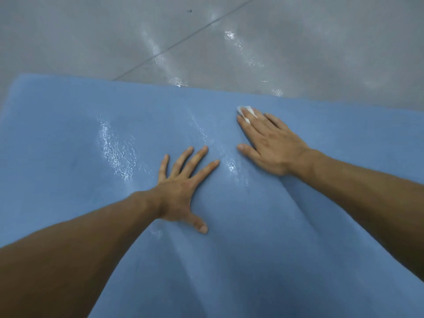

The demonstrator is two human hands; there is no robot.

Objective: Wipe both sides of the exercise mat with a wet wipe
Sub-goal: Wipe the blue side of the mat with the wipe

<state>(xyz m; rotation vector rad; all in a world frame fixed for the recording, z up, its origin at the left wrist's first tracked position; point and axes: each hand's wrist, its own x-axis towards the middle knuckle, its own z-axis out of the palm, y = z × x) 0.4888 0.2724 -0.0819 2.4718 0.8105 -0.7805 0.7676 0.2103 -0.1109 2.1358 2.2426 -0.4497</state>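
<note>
A blue exercise mat (68, 138) lies flat on the floor and fills most of the view. Wet, shiny streaks show on its middle. My left hand (183, 189) rests on the mat with its fingers spread and straight. My right hand (270, 143) lies flat farther off, near the mat's far edge. Its straight fingers press a small white wet wipe (246, 112) onto the mat. Only the wipe's front part shows past the fingertips; the rest is hidden under the fingers.
A grey glossy floor (298, 42) with a dark seam line lies beyond the mat's far edge. The mat runs out of view at the right and at the bottom.
</note>
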